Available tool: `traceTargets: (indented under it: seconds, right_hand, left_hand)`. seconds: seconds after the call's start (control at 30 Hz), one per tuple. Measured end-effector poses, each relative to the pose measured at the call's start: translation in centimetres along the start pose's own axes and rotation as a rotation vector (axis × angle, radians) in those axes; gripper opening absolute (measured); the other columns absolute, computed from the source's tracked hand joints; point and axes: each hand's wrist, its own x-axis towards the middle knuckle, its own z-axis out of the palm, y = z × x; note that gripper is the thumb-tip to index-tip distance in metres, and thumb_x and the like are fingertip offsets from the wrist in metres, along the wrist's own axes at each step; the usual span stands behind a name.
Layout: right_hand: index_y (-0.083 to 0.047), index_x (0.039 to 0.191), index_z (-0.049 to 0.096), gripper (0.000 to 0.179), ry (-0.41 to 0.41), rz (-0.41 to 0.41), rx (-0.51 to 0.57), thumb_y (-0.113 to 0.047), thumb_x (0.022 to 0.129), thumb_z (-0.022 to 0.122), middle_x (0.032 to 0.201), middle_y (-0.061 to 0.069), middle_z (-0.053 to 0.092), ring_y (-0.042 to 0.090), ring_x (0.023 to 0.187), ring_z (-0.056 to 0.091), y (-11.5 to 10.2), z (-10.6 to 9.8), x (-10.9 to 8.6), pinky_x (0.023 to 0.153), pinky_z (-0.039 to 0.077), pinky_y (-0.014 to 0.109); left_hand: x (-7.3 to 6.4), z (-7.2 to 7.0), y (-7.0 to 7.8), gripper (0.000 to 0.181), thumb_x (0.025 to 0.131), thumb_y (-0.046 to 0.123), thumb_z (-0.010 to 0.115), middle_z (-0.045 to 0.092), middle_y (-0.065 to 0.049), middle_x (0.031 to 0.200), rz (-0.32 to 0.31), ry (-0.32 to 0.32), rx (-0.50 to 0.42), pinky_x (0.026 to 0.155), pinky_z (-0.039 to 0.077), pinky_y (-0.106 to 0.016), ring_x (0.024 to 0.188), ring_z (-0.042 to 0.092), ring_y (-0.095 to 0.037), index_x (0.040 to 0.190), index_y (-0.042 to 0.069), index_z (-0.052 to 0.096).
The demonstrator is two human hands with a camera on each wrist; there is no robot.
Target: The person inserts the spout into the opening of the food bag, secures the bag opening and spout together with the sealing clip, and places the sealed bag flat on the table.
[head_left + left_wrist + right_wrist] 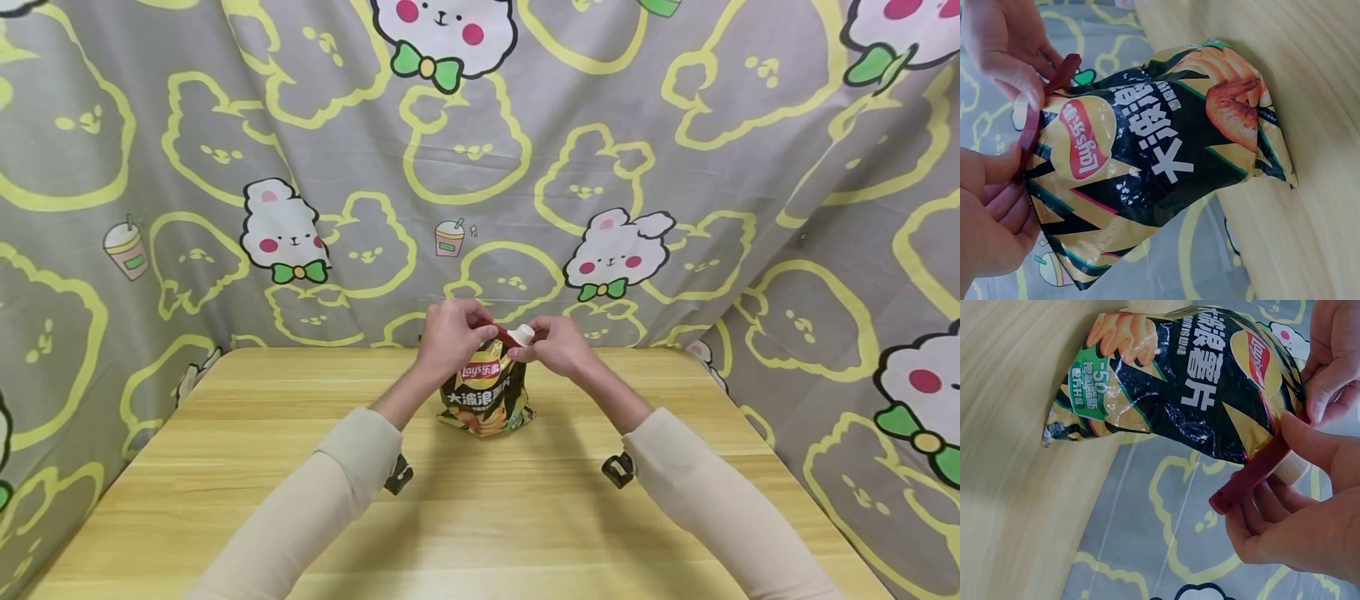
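A black and gold Lay's chip bag (486, 398) stands upright on the table, its top edge raised between the two hands. A red bag clip (1254, 478) with a white spout-like cap (522, 335) lies across the bag's top. My left hand (450, 337) pinches the clip's left end and the bag's top edge between thumb and fingers. At the other end my right hand (558, 343) holds the clip, thumb in front and fingers behind, beside the white cap. In the left wrist view, the clip's red bar (1032, 128) runs along the top edge; fingers partly hide it.
The wood-grain table (300, 500) extends on all sides of the bag. Behind and beside it hangs a grey curtain (480, 200) with cartoon animals. A black wrist mount (400, 475) shows under the left sleeve, another black mount (618, 469) near the right.
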Motion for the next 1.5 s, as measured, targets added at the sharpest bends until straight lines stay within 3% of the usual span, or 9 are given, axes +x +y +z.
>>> traceTargets:
  seconds: [0.17,0.27,0.47,0.67,0.87,1.07,1.27,1.37,1.5]
  right_hand:
    - [-0.005,0.104,0.071,0.031,-0.022,-0.006,-0.039,-0.020,0.080,0.084,0.099,0.011,0.075,0.026,0.093,0.064,0.4,-0.4,0.1,0.082,0.047,0.036]
    - [-0.002,0.112,0.071,0.038,-0.032,0.008,-0.045,-0.014,0.079,0.083,0.108,0.015,0.074,0.030,0.102,0.066,1.1,-0.7,0.2,0.090,0.050,0.042]
    - [0.000,0.122,0.069,0.047,-0.057,0.037,-0.042,-0.010,0.078,0.080,0.117,0.020,0.070,0.035,0.109,0.063,2.7,-1.4,0.3,0.098,0.050,0.049]
    - [0.004,0.120,0.069,0.044,-0.085,0.058,0.021,-0.011,0.081,0.080,0.109,0.018,0.070,0.026,0.093,0.063,3.9,-1.3,0.6,0.079,0.051,0.031]
    - [0.004,0.123,0.068,0.043,-0.132,0.119,0.135,-0.012,0.085,0.078,0.117,0.018,0.070,0.030,0.103,0.066,4.6,-0.8,0.7,0.082,0.057,0.031]
    - [0.005,0.127,0.065,0.046,-0.143,0.151,0.223,-0.012,0.086,0.077,0.121,0.018,0.070,0.021,0.096,0.069,5.1,-0.4,1.0,0.092,0.058,0.037]
    - [0.009,0.130,0.062,0.044,-0.169,0.201,0.403,-0.006,0.090,0.072,0.122,0.025,0.068,0.011,0.082,0.068,6.1,0.7,1.2,0.083,0.060,0.027]
    - [0.010,0.134,0.058,0.045,-0.196,0.209,0.430,-0.006,0.093,0.068,0.130,0.029,0.063,0.018,0.093,0.070,6.7,1.3,1.2,0.091,0.059,0.032]
    - [0.009,0.136,0.057,0.047,-0.206,0.185,0.426,-0.008,0.094,0.067,0.137,0.029,0.059,0.037,0.117,0.064,7.4,2.2,1.3,0.107,0.050,0.048]
  left_hand:
    - [-0.2,-0.6,0.0,0.016,0.085,0.004,0.080,0.079,-0.009,0.092,-0.021,-0.037,0.001,0.075,0.060,-0.034,0.080,0.074,-0.020,0.101,0.005,0.077]
    - [-0.3,-1.2,-0.1,0.025,0.082,-0.004,0.075,0.079,-0.010,0.098,-0.043,-0.047,0.021,0.079,0.059,-0.037,0.087,0.074,-0.023,0.106,0.005,0.077]
    - [-0.1,-2.8,-0.6,0.051,0.072,-0.014,0.056,0.076,-0.009,0.108,-0.118,-0.078,0.064,0.065,0.055,-0.030,0.097,0.071,-0.026,0.113,0.009,0.076]
    - [0.0,-4.0,-2.0,0.057,0.070,-0.013,0.054,0.073,-0.013,0.120,-0.194,-0.076,0.087,0.048,0.041,-0.022,0.107,0.069,-0.030,0.118,0.012,0.074]
    - [-0.1,-4.5,-3.7,0.063,0.073,-0.006,0.065,0.064,-0.017,0.136,-0.308,-0.117,0.002,0.077,0.059,-0.035,0.124,0.061,-0.034,0.133,0.011,0.064]
    - [-0.4,-4.4,-4.6,0.072,0.078,-0.001,0.071,0.059,-0.017,0.141,-0.399,-0.133,-0.113,0.088,0.058,-0.043,0.130,0.055,-0.035,0.146,0.010,0.051]
    - [-1.1,-3.8,-5.5,0.092,0.078,0.003,0.075,0.047,-0.020,0.145,-0.527,-0.217,-0.241,0.107,0.047,-0.050,0.131,0.048,-0.037,0.158,0.008,0.030]
    - [-1.6,-3.2,-6.5,0.094,0.078,0.001,0.073,0.046,-0.023,0.148,-0.556,-0.264,-0.305,0.113,0.042,-0.053,0.134,0.048,-0.040,0.159,0.004,0.025]
    - [-2.6,-2.3,-7.6,0.090,0.076,-0.001,0.072,0.057,-0.023,0.140,-0.549,-0.307,-0.324,0.112,0.043,-0.054,0.129,0.055,-0.040,0.156,0.002,0.031]
